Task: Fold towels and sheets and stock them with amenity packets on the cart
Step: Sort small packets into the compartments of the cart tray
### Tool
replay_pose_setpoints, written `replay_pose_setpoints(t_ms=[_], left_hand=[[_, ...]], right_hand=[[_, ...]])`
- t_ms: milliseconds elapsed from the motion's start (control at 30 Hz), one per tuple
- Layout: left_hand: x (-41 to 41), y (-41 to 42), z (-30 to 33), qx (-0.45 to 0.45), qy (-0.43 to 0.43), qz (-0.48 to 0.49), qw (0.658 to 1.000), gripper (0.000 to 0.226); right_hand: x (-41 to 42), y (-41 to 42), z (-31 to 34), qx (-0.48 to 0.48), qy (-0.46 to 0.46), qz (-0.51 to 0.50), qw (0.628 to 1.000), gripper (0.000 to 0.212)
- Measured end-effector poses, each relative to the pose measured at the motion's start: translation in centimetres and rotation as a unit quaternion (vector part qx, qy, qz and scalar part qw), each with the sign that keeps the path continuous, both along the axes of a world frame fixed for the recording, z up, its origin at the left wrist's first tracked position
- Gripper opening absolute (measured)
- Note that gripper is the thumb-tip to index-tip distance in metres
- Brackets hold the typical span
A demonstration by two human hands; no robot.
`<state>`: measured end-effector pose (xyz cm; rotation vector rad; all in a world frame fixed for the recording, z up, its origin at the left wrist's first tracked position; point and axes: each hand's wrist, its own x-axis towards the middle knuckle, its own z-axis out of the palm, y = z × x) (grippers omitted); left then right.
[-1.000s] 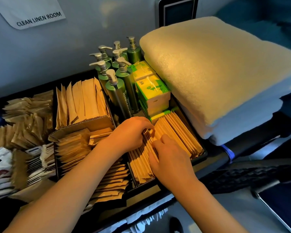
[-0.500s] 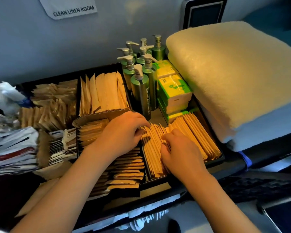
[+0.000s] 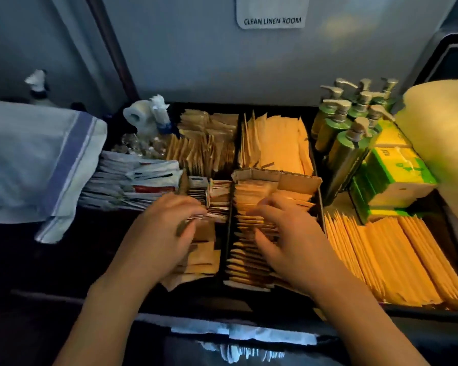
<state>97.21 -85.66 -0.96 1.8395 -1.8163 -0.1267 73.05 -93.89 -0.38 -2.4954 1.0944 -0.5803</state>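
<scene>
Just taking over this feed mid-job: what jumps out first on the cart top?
Rows of tan amenity packets fill the black tray, brightest at the right front. Both hands work the middle: the left hand on the small mixed sachets, the right hand over the packets in the cardboard-fronted section. Green pump bottles and green-and-yellow boxes stand at the right rear beside a folded cream towel.
</scene>
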Motion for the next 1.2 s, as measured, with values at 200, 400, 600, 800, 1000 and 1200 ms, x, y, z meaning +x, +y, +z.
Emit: replay_pose_setpoints(t_ms=[200,400,600,800,1000,1200], left_hand=[[3.8,5.2,-2.0,0.008,0.033,0.05,0.998,0.03],[5.7,7.8,-4.0,0.038,0.06,0.066,0.995,0.031],[5.7,7.6,-4.2,0.035,0.052,0.054,0.997,0.03],[5.1,6.5,-3.8,0.012,0.076,0.048,0.996,0.03],[3.9,4.7,-2.5,-0.042,0.062,0.032,0.997,0.039],[0.5,0.5,0.0,-0.087,0.057,-0.049,0.993,0.028]], right_hand=[[6.3,1.1,-0.1,-0.01,0.062,0.13,0.99,0.04],[9.9,2.0,-2.2,0.004,0.158,0.175,0.972,0.048],[11.2,1.6,-3.9,-0.062,0.189,0.096,0.975,0.058],[12.0,1.0,-4.5,-0.06,0.19,0.078,0.977,0.028],[10.5,1.7,-2.7,-0.037,0.089,0.062,0.993,0.023],[6.1,1.4,1.4,-0.086,-0.028,0.028,0.995,0.019]])
